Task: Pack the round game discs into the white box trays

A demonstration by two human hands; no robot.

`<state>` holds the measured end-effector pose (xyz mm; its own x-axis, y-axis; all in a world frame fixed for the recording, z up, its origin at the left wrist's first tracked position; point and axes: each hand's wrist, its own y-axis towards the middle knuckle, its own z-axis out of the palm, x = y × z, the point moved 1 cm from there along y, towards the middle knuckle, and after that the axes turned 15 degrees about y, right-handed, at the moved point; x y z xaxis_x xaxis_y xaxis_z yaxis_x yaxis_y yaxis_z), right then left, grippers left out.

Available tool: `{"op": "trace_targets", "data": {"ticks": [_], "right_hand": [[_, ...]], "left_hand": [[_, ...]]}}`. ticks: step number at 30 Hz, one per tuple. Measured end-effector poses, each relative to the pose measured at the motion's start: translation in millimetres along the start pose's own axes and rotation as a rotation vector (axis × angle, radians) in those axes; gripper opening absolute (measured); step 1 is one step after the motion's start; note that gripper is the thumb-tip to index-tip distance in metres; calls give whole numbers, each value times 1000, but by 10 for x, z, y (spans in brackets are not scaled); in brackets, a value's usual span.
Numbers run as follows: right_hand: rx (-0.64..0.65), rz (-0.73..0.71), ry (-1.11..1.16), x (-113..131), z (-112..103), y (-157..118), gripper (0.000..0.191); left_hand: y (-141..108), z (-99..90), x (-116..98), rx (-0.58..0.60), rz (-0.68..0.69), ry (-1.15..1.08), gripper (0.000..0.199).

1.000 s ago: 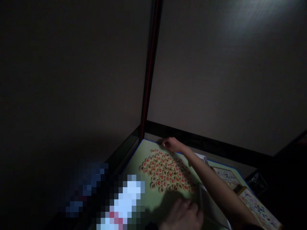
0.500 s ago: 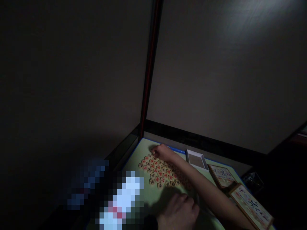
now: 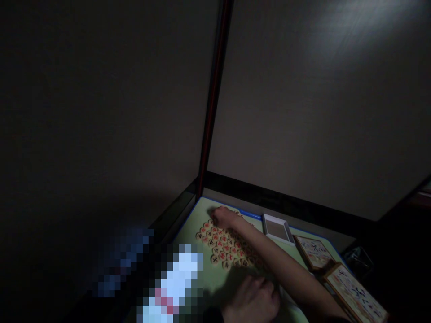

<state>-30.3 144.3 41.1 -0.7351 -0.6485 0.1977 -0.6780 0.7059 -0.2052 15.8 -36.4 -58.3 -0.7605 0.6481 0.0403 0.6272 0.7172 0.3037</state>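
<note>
Many round wooden Chinese chess pieces with red and black characters lie close together in rows on a pale green table. My right hand reaches across from the right to the far left edge of this group. Its fingers are bent and closed at a piece there, which they mostly hide. My left hand rests, curled, near the front of the group, below the nearest row. Its palm and fingertips are turned away, and nothing shows in it. My right forearm covers the right part of the pieces.
An open white box stands at the table's back edge. Two framed cases with printed lids lie on the right. Dark wall panels rise close behind and to the left. A pixelated bright patch hides the lower left.
My right hand has shifted slightly left and down at the edge of the group, and more pieces show behind its wrist. The left hand stays put. The view has tilted a little.
</note>
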Motion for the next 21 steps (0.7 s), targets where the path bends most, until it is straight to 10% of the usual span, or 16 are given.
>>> {"op": "trace_targets", "data": {"ticks": [8,14,21], "right_hand": [[-147,-24,93,-33,-228,-298,27],[-402,-11,313,-498,-319,-1355,22],[-491,183,508,-835,243,-2463,19]], "left_hand": [[-46,-261,82,61,66,-48,21],[-107,-419,142,55,96,-58,17],[2,-511,29,2,170,-21,19]]}}
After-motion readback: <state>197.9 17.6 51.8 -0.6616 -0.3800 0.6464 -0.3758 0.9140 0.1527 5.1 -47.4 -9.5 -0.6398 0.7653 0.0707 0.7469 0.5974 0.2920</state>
